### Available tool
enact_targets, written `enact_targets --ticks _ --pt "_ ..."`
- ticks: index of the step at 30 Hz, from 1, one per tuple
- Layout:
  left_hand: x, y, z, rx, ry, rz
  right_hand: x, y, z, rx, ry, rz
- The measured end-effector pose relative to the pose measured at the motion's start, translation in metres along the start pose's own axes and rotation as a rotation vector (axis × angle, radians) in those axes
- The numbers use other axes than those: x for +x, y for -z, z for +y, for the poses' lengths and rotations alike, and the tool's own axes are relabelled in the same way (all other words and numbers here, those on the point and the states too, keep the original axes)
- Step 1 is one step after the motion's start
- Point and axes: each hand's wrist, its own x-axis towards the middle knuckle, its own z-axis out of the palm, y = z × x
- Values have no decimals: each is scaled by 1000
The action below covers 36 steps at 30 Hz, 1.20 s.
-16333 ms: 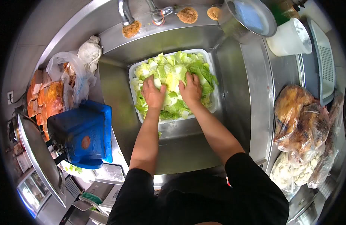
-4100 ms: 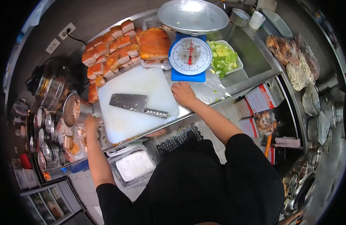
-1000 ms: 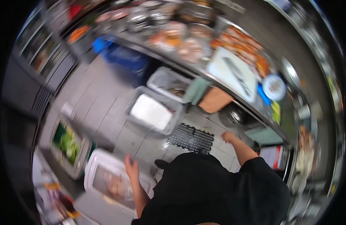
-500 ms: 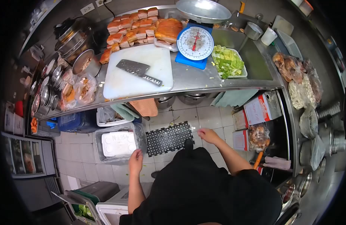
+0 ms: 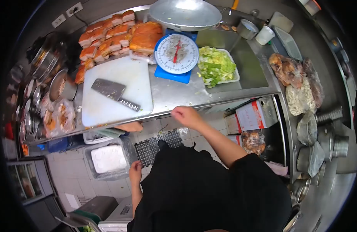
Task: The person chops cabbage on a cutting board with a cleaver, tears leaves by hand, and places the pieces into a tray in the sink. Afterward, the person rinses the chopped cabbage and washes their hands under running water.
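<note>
My right hand (image 5: 186, 117) is at the front edge of the steel counter (image 5: 167, 92), fingers curled together; whether they hold anything is hidden. Lower down, my left hand (image 5: 135, 170) hangs over the floor beside a grey tub, its fingers bent in and too small to read. A cleaver (image 5: 109, 89) lies flat on the white cutting board (image 5: 120, 71). Behind my right hand stands a blue dial scale (image 5: 177, 53) with a metal pan (image 5: 185, 14). Chopped lettuce (image 5: 216, 66) fills a white tray in the sink.
Roasted pork pieces (image 5: 109, 36) sit behind the board. Metal bowls and bagged food (image 5: 61, 116) stand at the left. Below are a grey tub (image 5: 109, 159) with a white lid, a black mat (image 5: 159, 146) and boxes (image 5: 250, 116). Bagged poultry (image 5: 287, 70) lies right.
The view swung away from the sink, over the floor, and back to the counter. Since half a second ago, my right hand has risen to the counter edge; my left hand stays low.
</note>
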Motion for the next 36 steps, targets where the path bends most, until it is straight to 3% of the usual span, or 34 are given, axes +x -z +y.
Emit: enact_targets --ticks 2,4,6,8,10,12,13,15,18,20,23,25,28,30,32,34,35,36 --pt "23 -9 -2 -64 51 13 3 32 52 -19 -157 157" --pt "48 -10 27 -150 -56 0 6 70 117 89 -370 207" --pt "68 -16 95 -164 -90 -71 11 119 161 -363 -386 481" --pt "75 -29 182 -101 -202 -159 17 162 191 -390 -472 700" --pt "83 -50 259 -113 -341 -243 24 190 213 -310 -498 686" --pt "93 -81 329 -39 -610 -293 35 218 230 -230 -519 674" --pt "104 -102 356 -35 -617 -296 44 231 233 -203 -481 653" --pt "120 -147 401 91 -869 -392 64 261 245 -166 -445 627" --pt "146 -233 445 243 -974 -301 128 325 280 -330 -238 670" --pt "164 -287 461 446 -953 -120 181 370 305 -386 -176 622" --pt "168 -336 478 630 -756 76 268 425 313 -410 -47 551" --pt "168 -347 481 592 -697 90 327 444 333 -522 116 585" --pt "147 -352 499 427 -619 127 373 453 354 -599 100 529" --pt "135 -362 509 372 -513 106 379 450 369 -768 -42 395" --pt "138 -377 518 385 -547 74 381 445 384 -764 -53 347" --pt "151 -395 526 396 -490 0 390 445 406 -681 -55 439" --pt "163 -405 521 476 -447 -41 394 446 417 -663 114 535" --pt "178 -416 514 553 -404 -85 393 449 409 -656 112 528"
